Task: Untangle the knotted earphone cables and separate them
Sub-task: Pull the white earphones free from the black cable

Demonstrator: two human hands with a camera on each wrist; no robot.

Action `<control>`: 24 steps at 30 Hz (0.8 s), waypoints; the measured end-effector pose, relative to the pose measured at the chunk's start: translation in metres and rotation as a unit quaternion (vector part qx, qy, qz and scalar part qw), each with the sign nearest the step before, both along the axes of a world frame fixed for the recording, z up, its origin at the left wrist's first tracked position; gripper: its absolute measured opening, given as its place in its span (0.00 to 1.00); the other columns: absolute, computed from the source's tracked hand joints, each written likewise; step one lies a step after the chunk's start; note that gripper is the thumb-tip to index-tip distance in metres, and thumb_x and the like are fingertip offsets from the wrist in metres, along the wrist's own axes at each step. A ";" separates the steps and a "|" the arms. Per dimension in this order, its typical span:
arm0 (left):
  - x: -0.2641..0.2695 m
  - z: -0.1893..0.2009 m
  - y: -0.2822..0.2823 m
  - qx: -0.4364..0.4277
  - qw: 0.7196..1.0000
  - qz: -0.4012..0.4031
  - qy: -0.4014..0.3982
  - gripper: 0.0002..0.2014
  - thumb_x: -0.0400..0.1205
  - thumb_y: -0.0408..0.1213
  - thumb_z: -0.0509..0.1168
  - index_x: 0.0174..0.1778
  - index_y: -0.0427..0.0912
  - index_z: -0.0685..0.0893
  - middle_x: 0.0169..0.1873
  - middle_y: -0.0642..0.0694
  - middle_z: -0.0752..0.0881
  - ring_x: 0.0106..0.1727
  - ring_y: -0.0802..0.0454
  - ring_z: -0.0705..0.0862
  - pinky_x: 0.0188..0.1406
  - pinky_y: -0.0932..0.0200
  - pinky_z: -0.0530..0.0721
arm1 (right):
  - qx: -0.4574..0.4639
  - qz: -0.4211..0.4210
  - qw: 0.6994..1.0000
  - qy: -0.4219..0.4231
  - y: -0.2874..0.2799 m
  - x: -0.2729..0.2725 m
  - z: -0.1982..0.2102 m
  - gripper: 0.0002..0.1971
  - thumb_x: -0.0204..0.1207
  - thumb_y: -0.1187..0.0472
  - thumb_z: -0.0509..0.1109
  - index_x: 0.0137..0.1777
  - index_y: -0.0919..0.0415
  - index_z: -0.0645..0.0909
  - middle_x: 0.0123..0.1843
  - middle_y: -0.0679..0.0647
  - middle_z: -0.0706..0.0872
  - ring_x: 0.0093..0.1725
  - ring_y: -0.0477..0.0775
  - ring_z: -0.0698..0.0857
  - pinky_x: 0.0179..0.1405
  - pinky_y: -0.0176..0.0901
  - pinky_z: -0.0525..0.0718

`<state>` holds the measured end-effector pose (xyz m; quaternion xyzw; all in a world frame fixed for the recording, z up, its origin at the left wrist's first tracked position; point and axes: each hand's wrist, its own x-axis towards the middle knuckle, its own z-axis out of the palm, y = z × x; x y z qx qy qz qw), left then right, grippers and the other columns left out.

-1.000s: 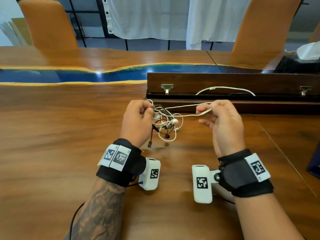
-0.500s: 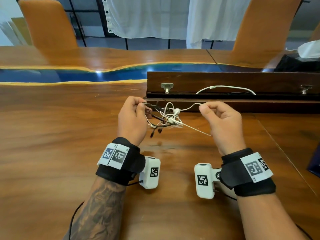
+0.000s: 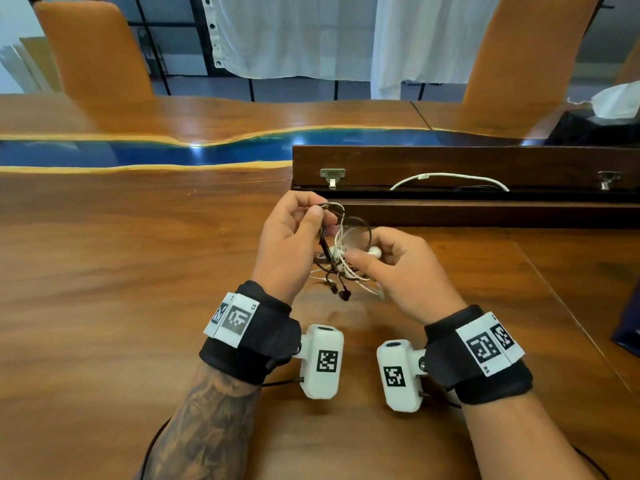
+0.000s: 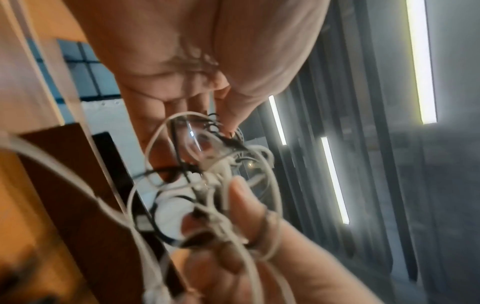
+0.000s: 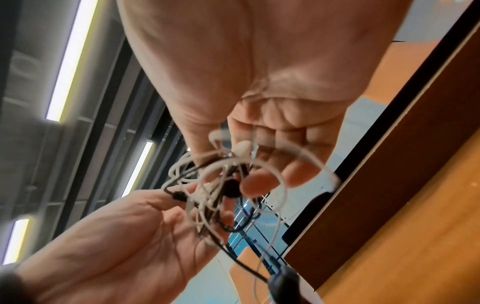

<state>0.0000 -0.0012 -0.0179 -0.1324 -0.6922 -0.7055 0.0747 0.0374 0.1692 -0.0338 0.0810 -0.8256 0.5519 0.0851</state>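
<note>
- Earphone tangle [image 3: 341, 252] held in the air over the desk [image 3: 138, 271], between both hands, in front of the open wooden box [image 3: 450, 161].
- Left hand [image 3: 291, 247]: grip pinched shut, thumb and forefinger clamped on the top loops of black cable [image 3: 325, 245] and white cable [image 3: 360, 278] together.
- Right hand [image 3: 405, 271]: fingers curled into the lower part of the bundle, thumb pressed against white strands beside a white earbud [image 3: 374, 251]; white loops draped round the fingers in the left wrist view.
- Black earbuds [image 3: 341, 293] dangling free below the knot, above the desk.
- Nothing separated yet; black and white strands crossed many times at the core.
- Exact path of any single strand through the core not readable: wrist views blurred, possibly a white loop round a right finger.
- Advice for the step: hold the left pinch as anchor, loosen the right grip, no hard pull on any strand, since tension likely to tighten the knot.
- Better to spread the core open with the right fingertips, find a free end, probably a dangling black earbud, and feed it back through the nearest loop.
- Work one colour out at a time; lay the freed cable on the desk apart from the rest.
- Risk: loops snagging on the right fingers; slide them off first.
</note>
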 end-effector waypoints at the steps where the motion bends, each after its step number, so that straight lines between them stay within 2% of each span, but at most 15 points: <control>1: -0.001 -0.002 -0.001 -0.019 1.000 0.013 0.012 0.06 0.89 0.33 0.60 0.56 0.46 0.82 0.47 0.44 0.87 0.50 0.45 0.89 0.45 0.36 0.88 | -0.019 -0.003 1.000 0.009 0.001 -0.001 0.000 0.06 0.81 0.58 0.75 0.56 0.55 0.87 0.48 0.48 0.93 0.48 0.48 0.91 0.49 0.48 0.91; 4: -0.005 -0.007 -0.002 -0.087 0.995 0.052 0.024 0.06 0.87 0.43 0.66 0.58 0.50 0.82 0.53 0.49 0.85 0.53 0.46 0.86 0.54 0.41 0.88 | -0.053 -0.021 0.998 0.031 0.005 -0.003 0.000 0.04 0.81 0.60 0.75 0.52 0.59 0.85 0.44 0.50 0.92 0.44 0.48 0.91 0.43 0.43 0.89; 6: -0.002 -0.005 -0.001 -0.103 0.993 0.061 -0.002 0.16 0.84 0.55 0.67 0.54 0.46 0.82 0.49 0.46 0.86 0.50 0.47 0.86 0.53 0.43 0.87 | -0.049 -0.048 0.997 0.046 0.006 -0.004 0.000 0.07 0.80 0.58 0.76 0.49 0.61 0.83 0.43 0.54 0.91 0.43 0.52 0.90 0.44 0.47 0.90; 8: 0.000 -0.003 -0.001 -0.132 0.990 0.028 -0.034 0.29 0.78 0.66 0.65 0.48 0.39 0.82 0.40 0.43 0.86 0.40 0.50 0.84 0.46 0.48 0.86 | -0.047 -0.066 0.995 0.054 0.006 -0.004 0.000 0.10 0.78 0.54 0.77 0.47 0.61 0.83 0.42 0.56 0.90 0.43 0.56 0.90 0.44 0.56 0.91; 9: 0.002 -0.001 0.000 -0.147 0.988 -0.004 -0.045 0.31 0.76 0.66 0.65 0.47 0.36 0.83 0.38 0.40 0.87 0.37 0.50 0.84 0.40 0.52 0.86 | -0.045 -0.069 0.995 0.058 0.005 -0.003 0.000 0.12 0.77 0.52 0.77 0.47 0.60 0.84 0.41 0.57 0.90 0.42 0.58 0.90 0.43 0.59 0.91; 11: 0.005 -0.001 0.002 -0.160 0.985 -0.055 -0.040 0.23 0.79 0.56 0.70 0.48 0.35 0.86 0.39 0.39 0.90 0.37 0.46 0.86 0.35 0.54 0.88 | -0.036 -0.070 0.995 0.064 0.005 -0.003 0.000 0.12 0.76 0.48 0.77 0.46 0.57 0.85 0.40 0.55 0.90 0.41 0.60 0.89 0.42 0.60 0.90; 13: 0.004 -0.002 0.001 -0.156 0.985 -0.063 -0.031 0.11 0.84 0.43 0.70 0.50 0.37 0.88 0.38 0.42 0.90 0.39 0.48 0.88 0.38 0.48 0.90 | -0.035 -0.073 0.995 0.064 0.006 -0.003 0.000 0.07 0.78 0.51 0.76 0.47 0.54 0.87 0.40 0.51 0.91 0.41 0.55 0.89 0.41 0.54 0.90; 15: 0.002 -0.003 0.001 -0.160 0.985 -0.055 -0.023 0.08 0.87 0.37 0.66 0.51 0.38 0.88 0.39 0.40 0.90 0.39 0.52 0.87 0.39 0.48 0.90 | -0.040 -0.069 0.995 0.055 0.007 -0.005 -0.002 0.03 0.80 0.55 0.76 0.48 0.53 0.88 0.41 0.48 0.92 0.42 0.50 0.90 0.41 0.48 0.90; 17: 0.003 -0.003 0.003 -0.163 0.985 -0.044 -0.021 0.10 0.89 0.36 0.62 0.51 0.38 0.88 0.42 0.35 0.90 0.40 0.47 0.87 0.39 0.47 0.89 | -0.052 -0.067 0.995 0.049 0.008 -0.006 -0.002 0.02 0.81 0.59 0.74 0.51 0.51 0.89 0.43 0.48 0.92 0.42 0.50 0.90 0.41 0.45 0.90; 19: 0.004 -0.001 0.004 -0.151 0.987 -0.043 -0.028 0.12 0.90 0.36 0.59 0.50 0.40 0.88 0.44 0.35 0.91 0.43 0.41 0.88 0.41 0.45 0.89 | -0.059 -0.066 0.995 0.052 0.008 -0.006 -0.001 0.05 0.82 0.60 0.73 0.52 0.49 0.89 0.43 0.47 0.92 0.42 0.47 0.90 0.39 0.41 0.88; 20: 0.004 -0.001 0.004 -0.139 0.989 -0.045 -0.035 0.12 0.91 0.36 0.59 0.49 0.42 0.88 0.45 0.36 0.91 0.43 0.43 0.88 0.41 0.46 0.90 | -0.063 -0.071 0.994 0.053 0.008 -0.007 -0.001 0.05 0.82 0.60 0.73 0.52 0.48 0.88 0.43 0.47 0.92 0.42 0.47 0.90 0.38 0.40 0.88; 22: 0.005 0.000 0.004 -0.113 0.991 -0.053 -0.049 0.12 0.91 0.37 0.58 0.49 0.43 0.88 0.45 0.39 0.91 0.42 0.50 0.88 0.40 0.49 0.90 | -0.084 -0.093 0.991 0.054 0.007 -0.007 -0.002 0.04 0.81 0.58 0.75 0.50 0.48 0.82 0.41 0.51 0.90 0.40 0.52 0.89 0.36 0.45 0.87; 24: 0.004 0.000 0.004 -0.100 0.992 -0.054 -0.054 0.12 0.90 0.39 0.59 0.50 0.41 0.88 0.41 0.41 0.90 0.40 0.53 0.87 0.37 0.52 0.89 | -0.091 -0.106 0.988 0.058 0.006 -0.007 -0.001 0.10 0.81 0.59 0.75 0.45 0.53 0.74 0.38 0.54 0.85 0.35 0.55 0.85 0.33 0.49 0.86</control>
